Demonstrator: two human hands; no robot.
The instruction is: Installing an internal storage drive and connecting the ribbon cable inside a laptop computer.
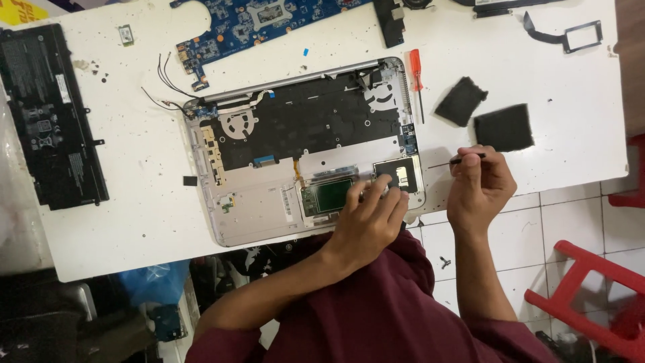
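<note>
My right hand (pixel 478 185) pinches a thin black tool (pixel 458 160) at the tabletop's (pixel 134 228) front edge | my left hand (pixel 368 218) rests fingers spread, holding nothing, on the opened laptop base (pixel 255 208) near its front right corner | red screwdriver (pixel 416 74) and two black foam pads (pixel 504 128) lie behind.

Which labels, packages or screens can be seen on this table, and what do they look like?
Battery: far left, a flat black rectangle with pale printed labels on its face.
Sticker: on the open laptop case, left of the left hand, a small white upright strip.
Yellow sheet: top left corner, partly cut off.
No screens or packages show.
</note>
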